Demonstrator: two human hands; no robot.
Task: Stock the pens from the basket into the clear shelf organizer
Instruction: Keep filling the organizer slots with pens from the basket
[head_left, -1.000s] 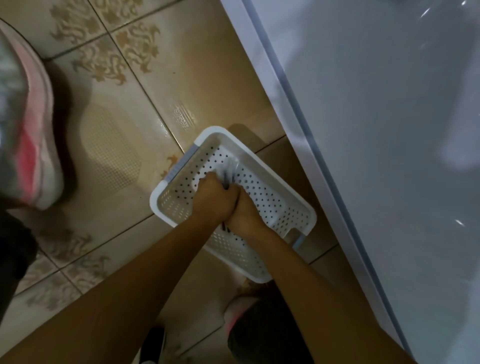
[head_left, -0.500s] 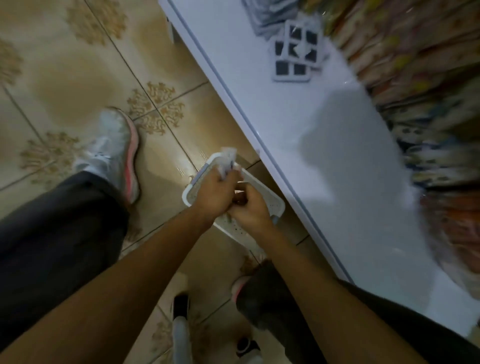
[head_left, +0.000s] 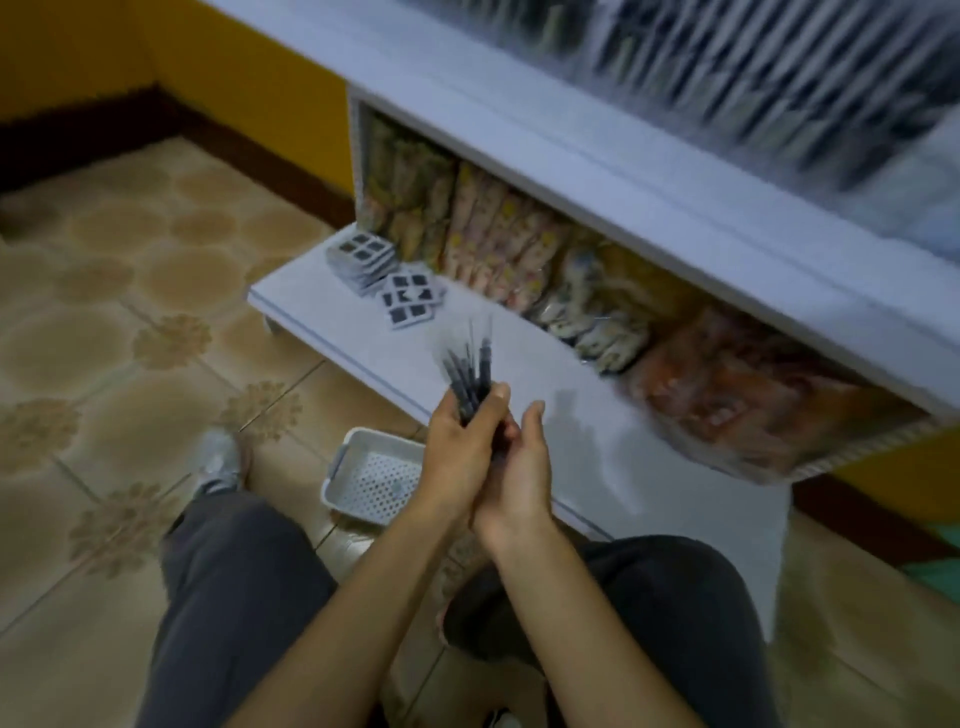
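A bundle of several dark pens (head_left: 467, 371) stands tips up, fanned out above my hands. My left hand (head_left: 457, 452) grips the bundle round its lower part. My right hand (head_left: 522, 475) presses against the bundle's lower end beside the left hand, its fingers fairly straight. The white perforated basket (head_left: 363, 480) lies on the tiled floor below my hands, partly hidden by my left wrist. A blurred clear organizer (head_left: 769, 78) with dark pens in it sits at the top right on the white shelf unit.
The low white shelf board (head_left: 343, 312) carries two stacks of black-and-white cube packs (head_left: 410, 301). Colourful packets (head_left: 519, 239) fill the compartment behind. My knees in grey trousers (head_left: 234, 587) and a shoe (head_left: 218, 462) are on the tiled floor. A yellow wall stands at the back left.
My hands have lifted the pen bundle out of the basket and up in front of the shelf. The view has swung upward from the floor to the shelf unit.
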